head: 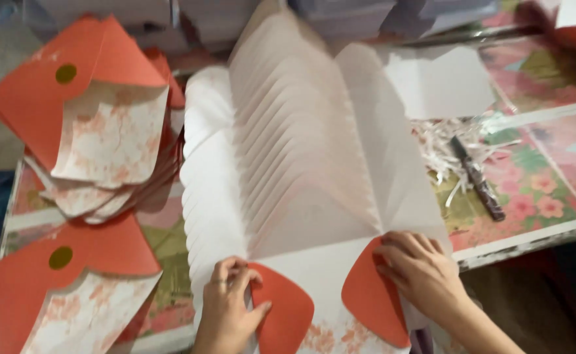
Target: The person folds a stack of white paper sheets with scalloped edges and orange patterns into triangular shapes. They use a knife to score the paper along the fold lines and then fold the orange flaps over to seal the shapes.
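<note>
Both hands, left (227, 313) and right (419, 267), pressed flat and open on the orange side flaps (286, 314) of the top envelope (320, 288), best creased squarely.

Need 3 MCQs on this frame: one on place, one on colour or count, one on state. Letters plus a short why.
1. Where does the knife lie?
A. right of the fanned white sheets, by the paper shreds
B. on the envelope pile at left
C. in the left hand

2. What colour is the round sticker on the top envelope of the left pile?
A. blue
B. olive green
C. white

3. What are the two hands doing?
A. hanging free above the table
B. each pressing on an orange flap
C. both gripping the knife

Answers:
1 A, it lies on the floral table cover beside the shreds.
2 B, a green dot shows on the orange flap.
3 B, the left hand rests on one orange flap and the right hand on the other.
</note>
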